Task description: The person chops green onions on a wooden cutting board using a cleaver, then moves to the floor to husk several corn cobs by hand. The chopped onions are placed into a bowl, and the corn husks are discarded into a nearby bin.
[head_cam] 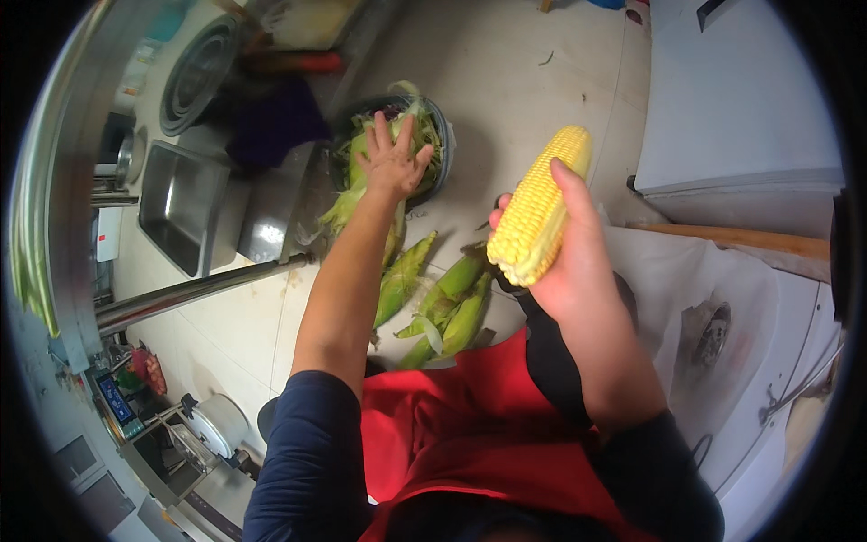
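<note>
My right hand [576, 251] is closed around a husked ear of yellow corn [535, 210], its thumb along the kernels; the ear tilts up and to the right. With fingers spread, my left hand [396, 159] is over a dark round bin [443, 135] heaped with green corn husks [359, 183]. It appears to hold nothing; whether the palm touches the husks is hidden. Below the bin, several unhusked ears of corn [457, 288] lie on the floor before me, close to my red apron [467, 413].
On the left are a metal shelf rail [210, 295], a rectangular steel pan [183, 210] and a round dark basin [201, 74]. A lidded pot [217, 423] stands lower left. White sheeting [650, 284] and a white cabinet [738, 101] border the right side. Tiled floor [528, 74] extends beyond the bin.
</note>
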### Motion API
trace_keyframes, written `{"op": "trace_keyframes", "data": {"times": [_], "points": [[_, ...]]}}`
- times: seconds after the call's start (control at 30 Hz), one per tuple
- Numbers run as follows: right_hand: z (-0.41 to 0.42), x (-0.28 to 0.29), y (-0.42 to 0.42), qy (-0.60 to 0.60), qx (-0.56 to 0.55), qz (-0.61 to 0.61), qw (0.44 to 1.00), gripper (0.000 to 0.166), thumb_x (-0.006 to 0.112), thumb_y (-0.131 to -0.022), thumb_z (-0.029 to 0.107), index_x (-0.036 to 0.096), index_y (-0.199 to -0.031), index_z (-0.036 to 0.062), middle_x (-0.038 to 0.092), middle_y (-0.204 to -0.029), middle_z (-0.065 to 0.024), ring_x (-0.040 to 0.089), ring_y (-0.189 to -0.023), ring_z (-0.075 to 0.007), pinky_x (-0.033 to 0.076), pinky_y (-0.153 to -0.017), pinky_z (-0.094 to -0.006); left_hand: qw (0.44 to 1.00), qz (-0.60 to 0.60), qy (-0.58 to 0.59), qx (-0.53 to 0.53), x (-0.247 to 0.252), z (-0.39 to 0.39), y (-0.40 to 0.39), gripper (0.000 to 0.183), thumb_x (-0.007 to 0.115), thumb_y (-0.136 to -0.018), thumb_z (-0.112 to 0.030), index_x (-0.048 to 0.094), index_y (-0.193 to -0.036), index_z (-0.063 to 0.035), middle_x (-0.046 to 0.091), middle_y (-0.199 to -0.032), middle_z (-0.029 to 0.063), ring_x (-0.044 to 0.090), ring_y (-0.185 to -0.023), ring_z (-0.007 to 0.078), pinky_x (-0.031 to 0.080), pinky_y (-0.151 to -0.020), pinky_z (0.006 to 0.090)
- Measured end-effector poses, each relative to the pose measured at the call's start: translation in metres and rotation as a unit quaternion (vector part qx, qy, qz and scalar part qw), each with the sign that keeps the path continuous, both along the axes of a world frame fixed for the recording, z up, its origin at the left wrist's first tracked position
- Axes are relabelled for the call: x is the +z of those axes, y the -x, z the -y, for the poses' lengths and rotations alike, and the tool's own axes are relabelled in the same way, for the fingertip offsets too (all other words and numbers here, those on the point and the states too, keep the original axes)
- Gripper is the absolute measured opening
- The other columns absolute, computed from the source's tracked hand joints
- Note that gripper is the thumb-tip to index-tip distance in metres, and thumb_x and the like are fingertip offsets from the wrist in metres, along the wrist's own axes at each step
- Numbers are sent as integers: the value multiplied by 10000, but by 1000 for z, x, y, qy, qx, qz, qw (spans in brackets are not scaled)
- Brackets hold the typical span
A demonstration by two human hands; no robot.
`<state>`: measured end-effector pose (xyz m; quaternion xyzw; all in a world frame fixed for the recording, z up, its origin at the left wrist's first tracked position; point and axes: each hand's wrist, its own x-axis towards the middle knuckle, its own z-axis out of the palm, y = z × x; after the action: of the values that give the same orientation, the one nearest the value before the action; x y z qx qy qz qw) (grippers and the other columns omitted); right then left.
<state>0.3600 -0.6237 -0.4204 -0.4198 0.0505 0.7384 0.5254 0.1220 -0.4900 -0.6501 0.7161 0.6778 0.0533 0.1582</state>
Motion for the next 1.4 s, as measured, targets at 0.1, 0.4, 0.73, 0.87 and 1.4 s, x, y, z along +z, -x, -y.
{"op": "trace_keyframes", "data": {"times": [0.1,0.4,0.73,0.87,1.4], "points": [[6,8,-6,30,15,-2,999,485,670,-997,450,539,-1239,50,657,-1011,-155,681,-907,-306,574,-813,-441,998,59,-8,24,-43,-18,-9,803,445,-974,-751,297,-1658,-357,46,-1762,181,77,-1595,481,101,-1217,734],[0,0,5,-21,58,33,998,600,525,-1068,575,523,-1372,58,651,-1174,-159,661,-1083,-301,542,-966,-456,997,76,3,18,-69,-31,12,792,508,-964,-730,439,-1601,-265,147,-1732,208,114,-1594,443,83,-1224,706],[7,-31,23,-76,19,80,994,713,442,-1102,577,378,-1532,13,528,-1431,-124,530,-1322,-232,450,-1107,-455,808,560,177,43,206,98,-34,639,781,-941,-334,597,-1452,4,654,-1403,184,599,-1319,265,441,-1142,406],[14,-13,46,-90,3,126,988,738,535,-1082,544,376,-1475,-59,524,-1388,-183,540,-1270,-242,467,-1065,-394,826,549,30,122,213,174,-78,589,760,-988,-266,583,-1450,54,705,-1289,145,663,-1144,177,521,-1009,321],[12,-8,39,-70,-43,87,993,720,460,-1111,534,358,-1583,1,467,-1568,-158,502,-1404,-283,427,-1154,-441,900,258,-256,240,127,90,-14,331,632,-1045,-270,640,-1281,-37,689,-1196,126,662,-1003,270,557,-842,376]]}}
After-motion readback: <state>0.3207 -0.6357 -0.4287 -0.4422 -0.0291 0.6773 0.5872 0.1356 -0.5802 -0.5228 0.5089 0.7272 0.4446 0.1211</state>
